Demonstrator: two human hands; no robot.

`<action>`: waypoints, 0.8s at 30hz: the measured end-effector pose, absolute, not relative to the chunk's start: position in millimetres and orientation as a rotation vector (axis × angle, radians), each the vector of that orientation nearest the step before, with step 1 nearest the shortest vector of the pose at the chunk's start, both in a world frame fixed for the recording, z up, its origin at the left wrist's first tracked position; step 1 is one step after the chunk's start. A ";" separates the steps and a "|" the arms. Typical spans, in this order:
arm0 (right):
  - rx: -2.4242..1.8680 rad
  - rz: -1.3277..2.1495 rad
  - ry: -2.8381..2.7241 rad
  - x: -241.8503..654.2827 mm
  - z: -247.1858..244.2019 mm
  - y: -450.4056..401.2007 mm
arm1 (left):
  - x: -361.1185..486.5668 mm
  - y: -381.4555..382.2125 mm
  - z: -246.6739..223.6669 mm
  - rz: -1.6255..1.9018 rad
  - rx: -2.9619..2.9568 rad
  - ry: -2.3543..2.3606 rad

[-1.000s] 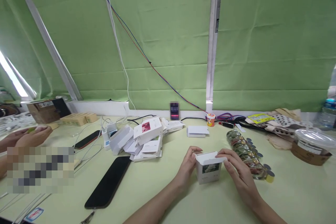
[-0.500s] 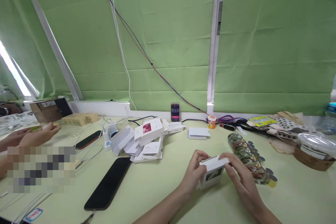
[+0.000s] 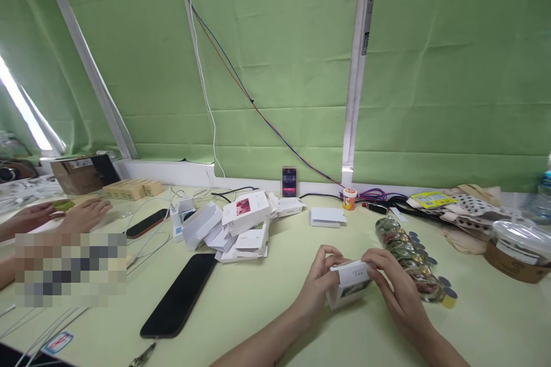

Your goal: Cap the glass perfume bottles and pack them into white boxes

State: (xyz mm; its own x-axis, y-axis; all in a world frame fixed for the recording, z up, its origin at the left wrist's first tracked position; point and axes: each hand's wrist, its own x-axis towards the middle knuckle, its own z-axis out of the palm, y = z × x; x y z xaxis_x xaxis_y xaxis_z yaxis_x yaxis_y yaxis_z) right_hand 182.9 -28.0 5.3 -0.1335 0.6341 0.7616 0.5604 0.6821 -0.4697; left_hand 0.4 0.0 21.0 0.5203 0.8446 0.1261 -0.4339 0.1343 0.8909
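Note:
A small white box (image 3: 349, 292) with a dark picture on its front stands tilted on the pale table (image 3: 267, 304). My left hand (image 3: 321, 281) grips its left side, fingers behind the top edge. On the right, my right hand (image 3: 390, 278) pinches the top flap, which leans over the front and partly covers the picture. To the right of my right hand lies a row of clear-wrapped packets (image 3: 407, 258) with grey and yellow round pieces along it. A flat white carton (image 3: 327, 217) lies beyond my hands.
White cartons (image 3: 245, 212) are heaped left of centre, near a large black phone (image 3: 178, 296). An orange-white tub (image 3: 349, 199) and a lidded cup (image 3: 519, 249) stand right. Cables and another person's hands (image 3: 88, 212) are at the left.
The top flap of the box has tipped forward over its front, showing printed text. The other person's hands have shifted. The whole view has moved slightly.

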 end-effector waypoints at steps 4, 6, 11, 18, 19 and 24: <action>-0.974 0.115 -1.808 182.1 7.3 -29.3 | -0.2 -0.7 20.7 0.964 1.103 0.439; -0.987 0.127 -1.815 182.1 9.2 -31.2 | -0.9 -1.0 19.7 0.961 1.113 0.403; -1.007 0.128 -1.829 181.4 14.8 -34.1 | -3.4 -0.2 13.2 0.969 1.142 0.276; -1.027 0.107 -1.842 181.2 16.4 -35.0 | -3.3 -8.5 10.8 1.085 1.219 0.243; -1.029 0.104 -1.839 181.3 16.1 -35.1 | -3.2 -9.7 11.7 1.091 1.220 0.234; -1.033 0.079 -1.810 182.5 16.7 -34.7 | -4.4 -14.4 16.7 1.126 1.294 0.204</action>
State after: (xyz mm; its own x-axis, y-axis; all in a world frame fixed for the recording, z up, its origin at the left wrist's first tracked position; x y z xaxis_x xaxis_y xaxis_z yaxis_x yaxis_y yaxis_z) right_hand 182.5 -34.7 16.7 -0.1262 0.6747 0.7273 0.6088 0.6315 -0.4802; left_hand -4.4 -14.4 16.7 0.4930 0.7462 0.4473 -0.5413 -0.1394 0.8292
